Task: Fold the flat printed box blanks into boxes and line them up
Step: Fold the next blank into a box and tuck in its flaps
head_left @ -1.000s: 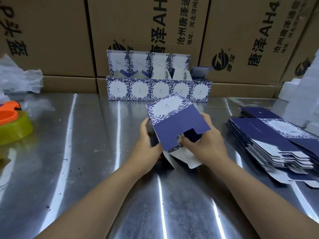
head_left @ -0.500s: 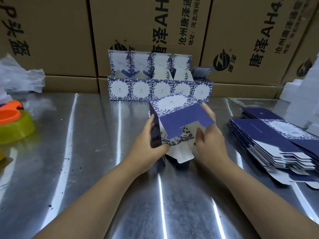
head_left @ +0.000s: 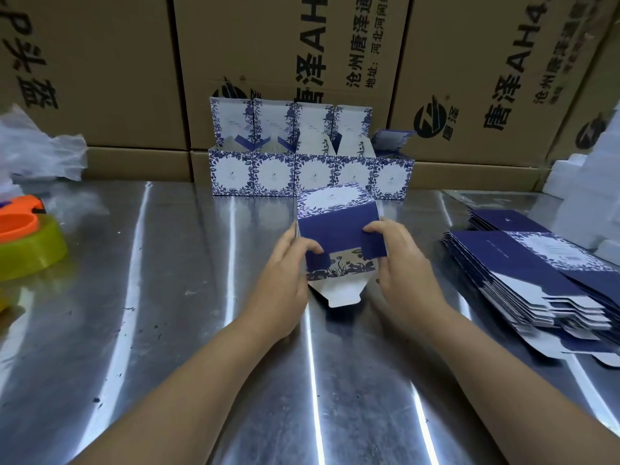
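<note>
Both hands grip a half-folded box (head_left: 339, 229) over the table (head_left: 167, 330): the left hand (head_left: 285, 280) and right hand (head_left: 402, 266) each press a navy flap with the thumb. Five boxes (head_left: 310, 176) stand in a row behind; blanks (head_left: 536, 273) lie stacked at right

the stack of flat blanks (head_left: 550, 283) runs off the right edge; small print unreadable.

A half-folded blue-and-white floral cardboard box (head_left: 339, 226) is gripped by the left hand (head_left: 285, 273) and right hand (head_left: 406, 263). Five folded boxes (head_left: 310, 176) are lined up at twelve o'clock; flat navy blanks (head_left: 536, 263) are stacked at three o'clock.
</note>
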